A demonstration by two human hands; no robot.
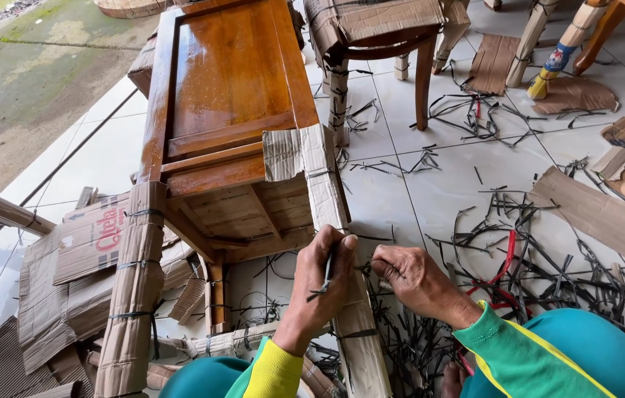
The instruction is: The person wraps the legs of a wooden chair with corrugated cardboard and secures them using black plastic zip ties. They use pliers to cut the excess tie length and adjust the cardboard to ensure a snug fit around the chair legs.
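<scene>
Tying strap round cardboard-wrapped leg (342,243) of overturned wooden chair (231,103), lower centre of frame. Left hand (320,284) closed grip on black strap (327,274), pinched betw thumb & fingers, palm against the cardboard. Right hand (415,280) just right of leg, fingers curled narrow at the strap's other end; exactly what's pinched there can't be told.

To do well, judging fr this view:
- Keep strap flat, square across leg, no twist.
- Pull both ends equal, snug w/o crushing corrugation.
- Hold cardboard seam shut w/ left palm while right tensions.
- Match spacing of ties on other wrapped leg (132,295), lower left.
- Watch loose flap (297,151) near seat rail, centre frame; likely needs own tie.

Loose strap offcuts (541,250) litter tiled floor (430,184) at right; keep working end clear of them.
</scene>
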